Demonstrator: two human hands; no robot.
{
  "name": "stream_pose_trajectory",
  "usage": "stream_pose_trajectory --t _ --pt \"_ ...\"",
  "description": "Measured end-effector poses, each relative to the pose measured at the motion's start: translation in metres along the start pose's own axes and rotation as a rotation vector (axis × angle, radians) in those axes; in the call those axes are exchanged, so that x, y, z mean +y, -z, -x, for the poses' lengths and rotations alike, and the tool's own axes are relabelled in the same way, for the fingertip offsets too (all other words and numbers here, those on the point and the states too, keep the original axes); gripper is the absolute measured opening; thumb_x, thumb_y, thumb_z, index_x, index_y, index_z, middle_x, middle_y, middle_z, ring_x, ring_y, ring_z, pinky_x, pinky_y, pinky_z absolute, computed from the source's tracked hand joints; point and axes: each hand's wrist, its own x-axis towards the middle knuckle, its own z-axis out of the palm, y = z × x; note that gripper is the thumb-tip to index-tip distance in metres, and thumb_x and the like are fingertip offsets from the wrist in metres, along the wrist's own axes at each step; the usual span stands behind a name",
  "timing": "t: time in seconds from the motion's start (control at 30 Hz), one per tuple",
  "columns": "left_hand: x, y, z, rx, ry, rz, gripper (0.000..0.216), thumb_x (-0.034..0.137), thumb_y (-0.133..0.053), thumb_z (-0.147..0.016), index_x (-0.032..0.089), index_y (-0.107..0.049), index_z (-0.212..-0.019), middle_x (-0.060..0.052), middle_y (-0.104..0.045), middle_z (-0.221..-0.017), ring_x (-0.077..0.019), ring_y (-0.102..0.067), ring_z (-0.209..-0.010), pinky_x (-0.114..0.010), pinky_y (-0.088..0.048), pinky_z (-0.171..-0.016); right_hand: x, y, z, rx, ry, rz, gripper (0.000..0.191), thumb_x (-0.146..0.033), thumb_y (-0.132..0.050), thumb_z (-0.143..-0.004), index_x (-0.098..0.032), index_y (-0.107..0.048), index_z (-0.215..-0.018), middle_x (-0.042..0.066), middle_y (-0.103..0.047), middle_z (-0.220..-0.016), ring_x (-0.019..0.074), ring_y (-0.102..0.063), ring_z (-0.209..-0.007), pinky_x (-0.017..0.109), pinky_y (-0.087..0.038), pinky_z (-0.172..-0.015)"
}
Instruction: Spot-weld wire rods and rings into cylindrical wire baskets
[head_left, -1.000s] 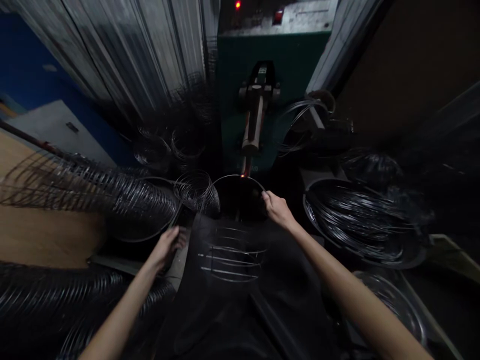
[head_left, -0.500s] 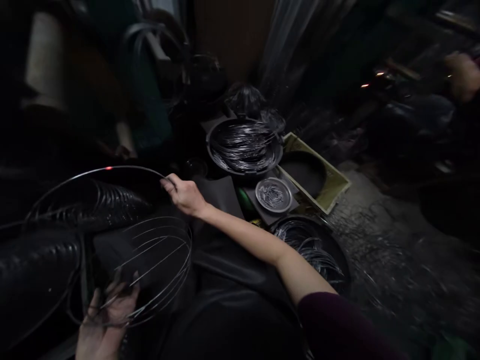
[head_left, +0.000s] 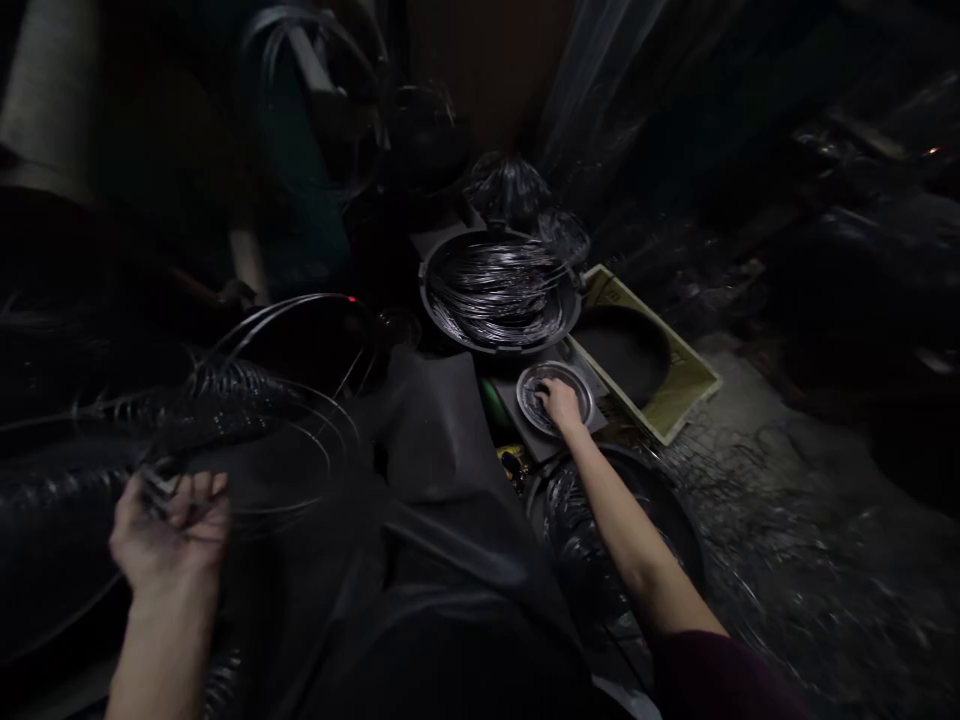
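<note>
My left hand (head_left: 172,525), palm up and blurred, has its fingers curled on thin metal wire at the lower left. Wire loops (head_left: 328,455) fan out to the right of this hand. Over a small round dish (head_left: 531,425), my right hand (head_left: 562,404) reaches down with its fingertips together among short thin metal pieces (head_left: 534,388). What those fingertips pinch, if anything, is too small to make out. A glowing red spot (head_left: 352,298) shows on an arched wire beyond the left hand.
Beyond the dish, a dark basin (head_left: 499,349) holds bundled wire (head_left: 487,290). A yellow crate (head_left: 686,395) with a dark round thing inside stands to its right. Another dark basin (head_left: 694,530) with wire lies under my right forearm. Loose wire (head_left: 742,500) litters the floor. Dark cloth (head_left: 427,430) spreads before me.
My right hand has let go of the arched wire and moved right and down into the small dish. My left hand has risen slightly leftward with the wire loops.
</note>
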Motion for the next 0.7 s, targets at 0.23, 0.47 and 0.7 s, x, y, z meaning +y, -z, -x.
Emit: stream_pose_trajectory --t 0.23,0.47,0.7 --pt "-0.01 -0.072 0.004 0.189 -0.226 0.149 0.029 0.037 -0.059 -0.081 0.016 -0.05 -0.064 0.008 -0.033 -0.042 -0.004 -0.03 -0.037 -0.015 -0.035 -0.043 0.016 -0.007 0.006 0.093 -0.088 -0.031 0.029 -0.03 -0.053 -0.077 -0.015 -0.064 -0.101 0.018 -0.065 -0.095 0.0339 -0.061 -0.09 0.045 -0.047 -0.08" --pt "-0.017 -0.061 -0.022 0.141 -0.492 0.094 0.036 0.047 -0.064 -0.073 0.011 -0.06 -0.077 0.01 -0.031 -0.042 -0.003 -0.027 -0.039 -0.015 -0.025 -0.042 -0.082 0.02 0.024 0.148 -0.153 -0.69 0.033 -0.04 -0.059 -0.068 -0.018 -0.064 -0.091 0.015 -0.068 -0.089 0.0315 -0.065 -0.084 0.046 -0.05 -0.081" --pt "-0.01 -0.059 -0.023 0.191 -0.55 0.054 0.036 0.048 -0.061 -0.076 0.012 -0.061 -0.079 0.009 -0.029 -0.043 -0.0036 -0.024 -0.04 -0.016 -0.018 -0.041 -0.289 0.03 0.052 -0.285 0.172 -1.368 0.041 -0.043 -0.08 -0.052 -0.014 -0.067 -0.078 0.004 -0.068 -0.067 0.0153 -0.064 -0.06 0.029 -0.054 -0.061"
